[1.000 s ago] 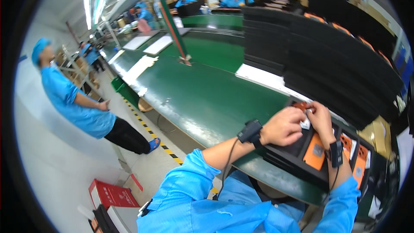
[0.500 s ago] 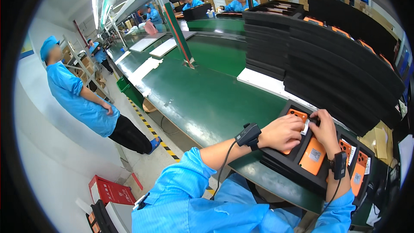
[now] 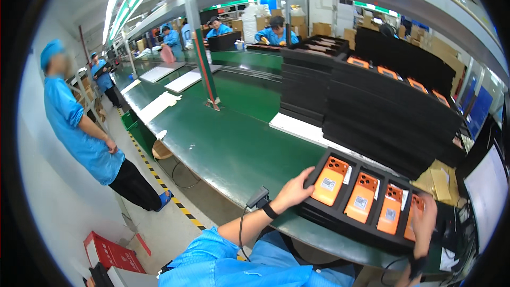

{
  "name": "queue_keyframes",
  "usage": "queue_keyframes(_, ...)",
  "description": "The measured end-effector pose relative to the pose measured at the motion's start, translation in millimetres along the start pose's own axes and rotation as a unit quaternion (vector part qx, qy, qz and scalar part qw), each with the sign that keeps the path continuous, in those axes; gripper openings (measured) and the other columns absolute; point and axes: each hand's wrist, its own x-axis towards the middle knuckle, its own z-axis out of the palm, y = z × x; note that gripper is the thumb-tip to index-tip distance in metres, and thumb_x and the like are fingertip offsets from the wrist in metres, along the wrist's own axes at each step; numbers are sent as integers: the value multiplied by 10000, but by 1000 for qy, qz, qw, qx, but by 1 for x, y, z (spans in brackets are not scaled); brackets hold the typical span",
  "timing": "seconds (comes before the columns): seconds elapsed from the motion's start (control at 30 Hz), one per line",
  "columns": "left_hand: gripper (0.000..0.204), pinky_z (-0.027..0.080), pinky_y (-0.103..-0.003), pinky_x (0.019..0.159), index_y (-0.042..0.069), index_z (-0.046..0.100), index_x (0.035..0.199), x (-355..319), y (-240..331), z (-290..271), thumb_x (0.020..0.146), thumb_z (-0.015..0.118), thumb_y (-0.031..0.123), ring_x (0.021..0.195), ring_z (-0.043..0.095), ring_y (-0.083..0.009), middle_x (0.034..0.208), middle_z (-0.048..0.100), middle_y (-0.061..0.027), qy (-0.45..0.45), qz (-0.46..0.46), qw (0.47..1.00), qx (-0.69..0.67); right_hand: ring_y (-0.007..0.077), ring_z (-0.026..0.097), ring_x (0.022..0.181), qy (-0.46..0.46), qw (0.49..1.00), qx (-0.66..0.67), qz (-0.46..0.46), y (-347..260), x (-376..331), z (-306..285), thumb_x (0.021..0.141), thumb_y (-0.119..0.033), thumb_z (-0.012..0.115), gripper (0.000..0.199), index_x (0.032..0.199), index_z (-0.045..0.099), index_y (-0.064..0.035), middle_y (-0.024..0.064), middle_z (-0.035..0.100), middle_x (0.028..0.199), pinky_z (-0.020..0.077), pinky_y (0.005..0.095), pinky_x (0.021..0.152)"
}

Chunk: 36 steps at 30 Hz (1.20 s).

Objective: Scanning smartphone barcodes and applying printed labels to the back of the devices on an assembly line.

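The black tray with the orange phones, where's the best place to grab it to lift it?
Grip the black tray by its two short ends, coming in from either side. It is long, flat and shallow, so end grips should keep it level. The left hand and right hand already sit at those ends; the orange phones lie loose in open pockets.

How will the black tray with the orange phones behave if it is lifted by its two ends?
The black tray looks thin and wide, so it may flex. Both hands, left hand and right hand, grip opposite ends, suggesting it needs support. The orange phones sit in pockets, unlikely to slide.
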Motion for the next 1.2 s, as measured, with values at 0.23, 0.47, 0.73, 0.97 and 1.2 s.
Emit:
queue_keyframes(0.23,603,439,-284,983,-32,402,1409,-16,5,25,831,559,41,1139,566,-174,1280,571,-130,42,-60,927,-368,325,494,1258,25,975,-10,222,75,-111,-8,936,-152,573,465,1344,461,38,222,523,1338,350,370,1070)
queue_keyframes(0.47,645,463,-265,923,-27,409,1412,-24,31,13,783,549,-52,1079,584,-154,1273,572,-132,80,-50,884,-458,234,540,1190,90,886,367,270,104,-100,-18,923,-98,578,417,1329,512,-25,133,566,1282,422,348,1012)
queue_keyframes(0.73,676,504,-290,929,16,374,1446,-49,76,-39,801,564,-56,1117,593,-180,1322,540,-118,12,-65,838,-542,234,582,1133,99,646,713,254,47,-101,-46,938,-172,564,391,1271,534,30,130,608,1245,433,380,1003)
queue_keyframes(0.97,612,415,-337,1050,-60,377,1415,-17,169,-108,900,529,233,1224,543,-229,1381,509,-158,28,122,872,-473,206,507,1252,162,777,601,94,-14,-44,-140,948,-239,514,526,1372,438,64,144,525,1360,368,326,1081)
queue_keyframes(1.2,429,534,-319,844,21,539,1301,81,240,-140,957,527,278,1031,641,-160,1158,652,-85,58,190,857,-475,127,577,1071,151,808,566,67,-3,100,-177,975,-237,547,397,1294,565,-2,57,631,1186,439,286,963)
